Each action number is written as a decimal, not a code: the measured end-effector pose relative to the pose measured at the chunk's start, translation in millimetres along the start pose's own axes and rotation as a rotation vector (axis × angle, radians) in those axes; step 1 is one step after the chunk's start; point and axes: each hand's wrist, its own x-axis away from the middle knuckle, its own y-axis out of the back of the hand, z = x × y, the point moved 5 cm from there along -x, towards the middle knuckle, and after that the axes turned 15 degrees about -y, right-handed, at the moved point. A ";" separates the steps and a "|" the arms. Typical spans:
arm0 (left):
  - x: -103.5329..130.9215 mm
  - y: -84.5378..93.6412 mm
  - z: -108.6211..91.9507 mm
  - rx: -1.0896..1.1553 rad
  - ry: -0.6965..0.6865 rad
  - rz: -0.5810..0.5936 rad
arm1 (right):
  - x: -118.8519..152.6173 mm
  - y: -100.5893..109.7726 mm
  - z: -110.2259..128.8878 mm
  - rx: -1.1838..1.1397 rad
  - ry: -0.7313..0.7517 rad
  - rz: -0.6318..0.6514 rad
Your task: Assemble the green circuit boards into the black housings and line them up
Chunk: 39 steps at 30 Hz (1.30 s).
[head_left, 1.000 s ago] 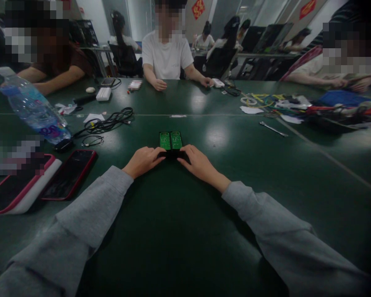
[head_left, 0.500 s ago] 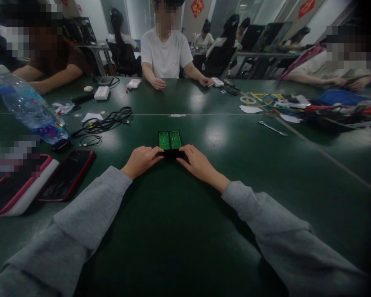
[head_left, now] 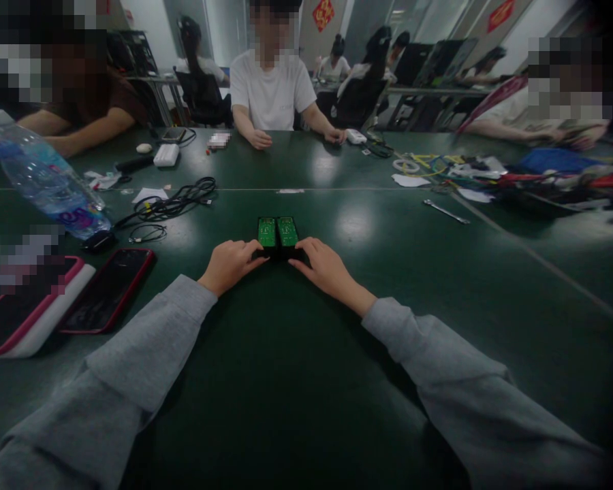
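Head view: left box (head_left: 267, 232) and right box (head_left: 287, 231), small, dark-sided, green circuit-board tops, side by side around the middle of green table (head_left: 286, 367), thin dark gap between the tops. Left hand (head_left: 229, 265) at near left corner of left box, thumb and forefinger almost together, narrow pinch on its edge. Right hand (head_left: 327, 267) at near right corner of right box, same narrow pinch, thumb low, forefinger above. Exact fingertip contact hard to read against the dark sides, probably on the case walls. Grey sleeves (head_left: 439, 361) on both forearms, coming in from near left and near right.

Left side: red-edged phone (head_left: 109, 289), pink-rimmed device (head_left: 35, 299) just beside, clear plastic bottle (head_left: 45, 177) farther off, black cable (head_left: 174, 201) coiled right of bottle. Right side, farther: wrench (head_left: 445, 211), then tangled wires (head_left: 432, 163) and blue bundle (head_left: 556, 160). Far edge: person in white top (head_left: 268, 95), both forearms on table.
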 end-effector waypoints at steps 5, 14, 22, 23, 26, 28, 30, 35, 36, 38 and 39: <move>-0.8 3.6 3.4 0.012 0.106 -0.012 | -0.6 8.2 -6.5 0.022 -0.108 -0.116; 4.0 9.0 13.5 -0.058 0.205 -0.147 | 2.4 15.1 -7.3 0.000 -0.152 -0.173; 8.3 10.7 16.8 -0.030 0.293 -0.181 | 4.9 7.8 -12.3 -0.016 -0.208 -0.158; 9.0 11.7 18.8 -0.026 0.315 -0.184 | 5.1 7.4 -12.8 -0.018 -0.212 -0.160; 9.0 17.2 17.9 0.005 0.320 -0.226 | 5.5 9.2 -13.6 -0.043 -0.224 -0.189; 5.3 18.8 5.2 0.102 0.253 -0.254 | 6.2 11.6 -13.7 -0.070 -0.230 -0.218; -0.4 14.5 -16.3 0.329 0.197 -0.265 | 7.1 13.7 -12.7 -0.097 -0.227 -0.251; -12.5 -18.3 -59.0 1.135 0.508 -0.313 | 13.1 21.4 -1.1 -0.193 -0.135 -0.370; -14.9 -23.7 -61.4 1.290 0.564 -0.343 | 14.8 23.3 2.7 -0.211 -0.105 -0.384; -17.4 -31.7 -57.4 1.545 0.696 -0.390 | 18.5 27.1 9.9 -0.232 -0.053 -0.396; -18.1 -34.2 -53.3 1.658 0.750 -0.391 | 20.2 28.9 13.2 -0.234 -0.029 -0.396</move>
